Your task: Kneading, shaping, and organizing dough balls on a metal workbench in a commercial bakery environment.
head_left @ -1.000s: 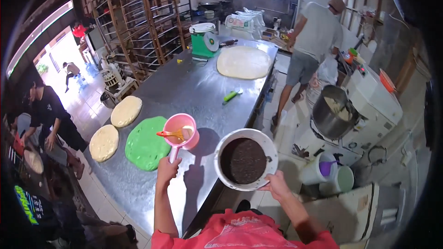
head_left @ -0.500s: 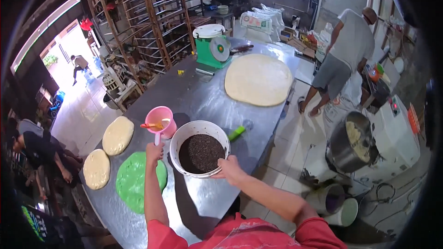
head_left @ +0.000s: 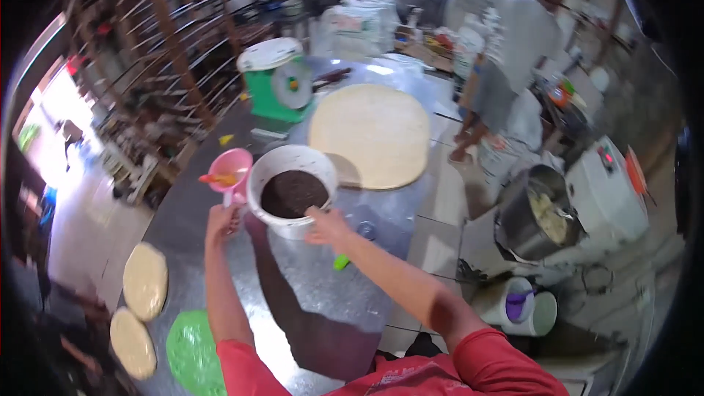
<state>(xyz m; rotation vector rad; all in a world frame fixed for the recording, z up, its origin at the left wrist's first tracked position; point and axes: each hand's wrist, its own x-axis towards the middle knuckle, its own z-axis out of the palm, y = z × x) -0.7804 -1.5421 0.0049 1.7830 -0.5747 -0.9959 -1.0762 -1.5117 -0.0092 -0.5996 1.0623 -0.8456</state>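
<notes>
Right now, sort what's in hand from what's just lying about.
In hand: pink cup in left hand; white bowl of dark filling in right hand.

Lying about: big dough sheet, green scale, green sheet, two dough rounds, table.

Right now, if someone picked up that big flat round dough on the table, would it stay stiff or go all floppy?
Probably floppy. The big round dough lies thin and flat on the metal table, so it would likely sag and stretch if lifted by one edge. It is far wider than the white bowl in the right hand, so it may be heavy. It cannot roll.
</notes>
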